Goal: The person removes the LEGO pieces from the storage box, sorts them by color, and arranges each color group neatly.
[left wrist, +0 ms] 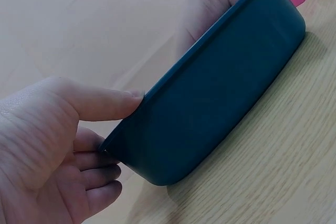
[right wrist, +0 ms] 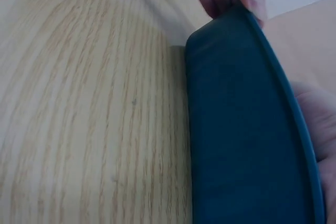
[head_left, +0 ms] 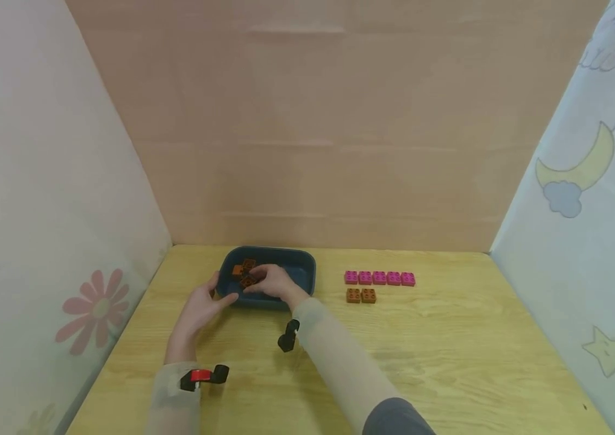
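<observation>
A dark teal plastic tub [head_left: 299, 258] stands on the table with several orange-brown toy building bricks [head_left: 249, 264] at its left end. My left hand [head_left: 201, 307] holds the tub's near left corner; in the left wrist view the thumb [left wrist: 113, 103] is against the rim and the other fingers curl at the corner. My right hand [head_left: 273, 283] reaches over the near rim into the tub. Its thumb and forefinger are on either side of an orange-brown brick [head_left: 247, 281]. In the right wrist view the tub wall [right wrist: 241, 119] hides its fingertips.
Right of the tub, several pink bricks [head_left: 379, 278] form a straight row. Two orange-brown bricks [head_left: 360, 295] sit side by side in front of that row's left end. A tan wall [head_left: 329, 151] rises behind the wooden table [head_left: 465, 338], with pale patterned walls at both sides.
</observation>
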`<state>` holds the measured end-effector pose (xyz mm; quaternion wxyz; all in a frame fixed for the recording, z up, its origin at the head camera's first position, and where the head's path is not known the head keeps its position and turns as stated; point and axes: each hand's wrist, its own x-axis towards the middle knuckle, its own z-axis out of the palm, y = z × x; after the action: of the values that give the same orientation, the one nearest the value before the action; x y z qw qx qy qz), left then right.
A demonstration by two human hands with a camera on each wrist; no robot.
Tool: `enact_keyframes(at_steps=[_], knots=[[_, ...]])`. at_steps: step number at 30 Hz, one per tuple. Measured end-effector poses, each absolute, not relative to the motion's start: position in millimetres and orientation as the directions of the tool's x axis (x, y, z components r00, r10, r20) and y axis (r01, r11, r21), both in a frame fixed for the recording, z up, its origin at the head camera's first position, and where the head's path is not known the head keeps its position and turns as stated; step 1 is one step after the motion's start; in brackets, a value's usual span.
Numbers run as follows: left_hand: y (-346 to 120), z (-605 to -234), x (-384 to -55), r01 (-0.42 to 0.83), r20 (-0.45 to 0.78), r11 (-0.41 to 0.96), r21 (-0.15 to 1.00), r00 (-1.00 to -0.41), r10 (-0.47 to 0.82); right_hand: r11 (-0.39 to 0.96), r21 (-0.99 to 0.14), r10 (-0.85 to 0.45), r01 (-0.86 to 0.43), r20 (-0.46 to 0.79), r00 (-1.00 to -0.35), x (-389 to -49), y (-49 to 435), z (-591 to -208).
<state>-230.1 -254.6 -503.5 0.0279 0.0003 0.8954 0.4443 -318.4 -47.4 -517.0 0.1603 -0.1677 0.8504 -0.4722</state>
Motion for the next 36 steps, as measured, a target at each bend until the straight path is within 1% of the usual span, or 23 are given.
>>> enact_keyframes(at_steps=[5,17,25,30,34,36], knots=[[-254,-505,-232,-0.031,-0.058,0.587,0.809,-0.998,0.028,0.558,-0.812,-0.444,-0.172,-0.116,-0.889,-319,-48,-519],[-250,-504,-229,-0.016,-0.04,0.583,0.812,-0.999,0.029,0.586,-0.795,-0.401,-0.158,-0.115,-0.909,-318,-48,-519],[-249,-503,-228,-0.031,-0.056,0.585,0.811,-0.998,0.025,0.63,-0.752,-0.399,-0.194,-0.098,-0.912,-318,-50,-519],[-249,-501,-227,-0.048,-0.071,0.588,0.807,-0.997,0.016,0.606,-0.772,-0.402,-0.192,-0.089,-0.911,-319,-47,-518],[-250,-500,-228,-0.062,-0.079,0.587,0.808,-0.997,0.004,0.538,-0.827,-0.411,-0.166,-0.086,-0.907,-318,-41,-511],[-251,-500,-228,-0.065,-0.08,0.582,0.81,-0.997,-0.001,0.481,-0.865,-0.415,-0.143,-0.081,-0.906,-317,-36,-506]])
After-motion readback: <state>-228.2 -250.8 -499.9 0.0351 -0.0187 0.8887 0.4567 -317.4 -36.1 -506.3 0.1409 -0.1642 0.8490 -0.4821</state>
